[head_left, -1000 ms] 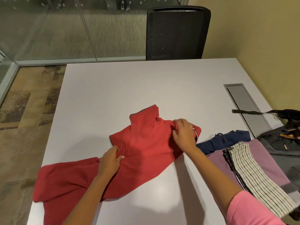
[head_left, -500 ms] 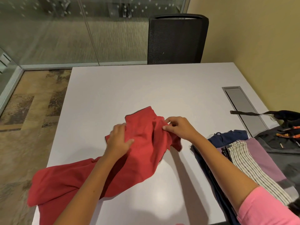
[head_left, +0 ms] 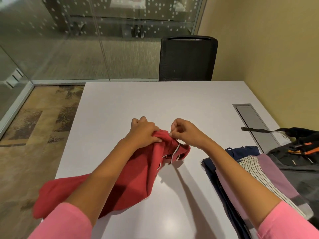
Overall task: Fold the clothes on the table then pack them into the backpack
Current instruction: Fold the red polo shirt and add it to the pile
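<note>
- Two bare hands are seen at the far end of a red knit garment with thin white edge trim [head_left: 138, 171], which lies on the white rectangular table [head_left: 172, 100] and trails toward the near left corner, where part of it hangs past the edge.
- A slide off the table could follow, it is judged, if the lifted end is pulled further to the left, since the overhanging weight is already on that side.
- An uneven fold could result as well: the cloth is bunched and twisted between the hands, so the edges may not be matched unless it is first spread flat.
- The left hand [head_left: 144, 131] is clenched round a gathered bunch of the red cloth, thumb on top.
- The right hand [head_left: 185, 133] is curled, with fingertips pinching the edge of the cloth just beside the left hand.
- The garment is seen as soft, creased and partly turned over near the trim, where a darker inner side shows.
- A pile of folded clothes [head_left: 255, 171], navy, striped and mauve, is laid at the right, near the dark grey backpack with orange zip pulls [head_left: 300, 157], which rests at the table's right edge.
- Nothing can be seen packed into the backpack from this view.
</note>
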Demonstrator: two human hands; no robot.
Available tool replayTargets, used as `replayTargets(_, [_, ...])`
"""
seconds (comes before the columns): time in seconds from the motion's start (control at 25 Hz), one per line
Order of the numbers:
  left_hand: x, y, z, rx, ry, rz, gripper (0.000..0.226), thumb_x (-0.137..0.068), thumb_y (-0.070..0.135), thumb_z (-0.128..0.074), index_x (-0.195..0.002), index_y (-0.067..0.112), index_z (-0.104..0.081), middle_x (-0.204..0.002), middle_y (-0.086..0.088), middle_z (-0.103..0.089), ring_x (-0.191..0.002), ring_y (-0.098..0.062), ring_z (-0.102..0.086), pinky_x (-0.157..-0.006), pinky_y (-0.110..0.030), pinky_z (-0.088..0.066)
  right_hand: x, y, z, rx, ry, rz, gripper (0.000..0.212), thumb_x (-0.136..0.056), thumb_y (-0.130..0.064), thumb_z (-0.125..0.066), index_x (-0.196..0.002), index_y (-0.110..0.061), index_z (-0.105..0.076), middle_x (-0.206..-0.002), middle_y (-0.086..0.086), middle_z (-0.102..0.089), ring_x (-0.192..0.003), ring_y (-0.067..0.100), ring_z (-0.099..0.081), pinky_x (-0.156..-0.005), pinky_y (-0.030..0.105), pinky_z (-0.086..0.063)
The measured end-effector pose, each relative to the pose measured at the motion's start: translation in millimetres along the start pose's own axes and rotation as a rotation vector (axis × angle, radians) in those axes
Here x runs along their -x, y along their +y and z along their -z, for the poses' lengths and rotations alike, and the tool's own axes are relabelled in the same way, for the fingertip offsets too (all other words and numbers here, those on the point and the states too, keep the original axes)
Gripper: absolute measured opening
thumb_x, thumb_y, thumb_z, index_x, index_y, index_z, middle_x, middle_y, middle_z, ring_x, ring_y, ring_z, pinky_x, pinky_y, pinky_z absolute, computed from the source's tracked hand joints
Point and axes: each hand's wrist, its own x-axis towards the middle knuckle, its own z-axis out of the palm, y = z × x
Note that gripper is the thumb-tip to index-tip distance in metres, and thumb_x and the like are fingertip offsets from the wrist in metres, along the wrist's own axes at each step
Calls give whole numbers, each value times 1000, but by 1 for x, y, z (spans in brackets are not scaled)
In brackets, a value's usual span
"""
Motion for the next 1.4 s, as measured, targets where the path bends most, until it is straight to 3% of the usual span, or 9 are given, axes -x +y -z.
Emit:
replayTargets(0.24, [8, -11, 30, -18, 208, 55, 30, -87, 49, -58, -67, 27, -55, -63, 10, -52, -87, -14, -49, -90, -38, -24, -1, -20, -15, 68, 41, 130, 8, -88, -14, -62, -94, -18, -61, -82, -6, -64, -72, 3, -59, -68, 19, -47])
replayTargets(0.4, [15, -13, 53, 87, 360, 66, 21, -84, 38, -62, -68, 25, -56, -64, 9, -52, -72, -21, -55, -64, -30, -32, -3, -29, -27, 230, 52, 185, 32, -79, -31, -74, -107, -24, -61, -94, -8, -67, -91, 2, -62, -74, 16, -49])
replayTargets(0.48, [18, -22, 66, 168, 268, 78, 27, -80, 46, -67, -69, 25, -55, -67, 9, -54, -70, -18, -54, -59, -28, -33, -7, -32, -31, 337, 212, 253, 14, -82, -19, -66, -95, -15, -68, -86, -1, -66, -83, 13, -61, -72, 27, -48])
replayTargets(0.6, [26, -39, 86, 355, 17, 69, 23, -80, 45, -71, -79, 24, -63, -74, 8, -58, -70, -12, -53, -62, -26, -40, -11, -40, -28, 332, 382, 264, 12, -81, -13, -61, -87, -11, -71, -84, 0, -66, -78, 14, -58, -67, 18, -43])
replayTargets(0.8, [37, -62, 90, 371, -35, 125, 28, -83, 36, -72, -71, 13, -62, -66, 1, -54, -62, -16, -52, -56, -26, -42, -13, -64, -10, 326, 508, 300, 16, -83, -13, -60, -92, -13, -73, -90, -1, -67, -82, 12, -59, -70, 15, -44])
replayTargets(1.0, [37, -70, 89, 220, 315, 216, 25, -88, 37, -63, -68, 25, -54, -67, 9, -52, -78, -23, -56, -70, -35, -48, -18, -86, 3, 482, 373, 326, 15, -89, -20, -63, -97, -13, -73, -94, 2, -71, -86, 13, -61, -80, 28, -51])
replayTargets(1.08, [38, -67, 96, 296, 206, 182, 16, -85, 36, -67, -84, 22, -60, -83, 5, -60, -92, -23, -60, -79, -34, -49, -19, -95, -1, 378, 355, 322, 13, -84, -25, -71, -93, -15, -73, -89, 0, -71, -84, 13, -63, -80, 32, -53])
replayTargets(1.24, [46, -29, 105, 633, -15, 46, 75, -74, 43, -79, -135, 25, -40, -116, 9, -58, -109, -7, -54, -90, -26, -46, -23, -126, -28, 106, 279, 283, 29, -71, -23, -82, -89, -14, -62, -80, 5, -69, -75, 17, -66, -69, 30, -51])
replayTargets(1.4, [44, -28, 103, 514, 104, 62, 36, -76, 32, -77, -106, 19, -62, -94, 2, -65, -88, -17, -62, -76, -33, -51, -22, -131, -41, -112, 163, 249, 31, -77, -22, -78, -98, -11, -58, -86, 10, -69, -76, 18, -66, -72, 32, -53])
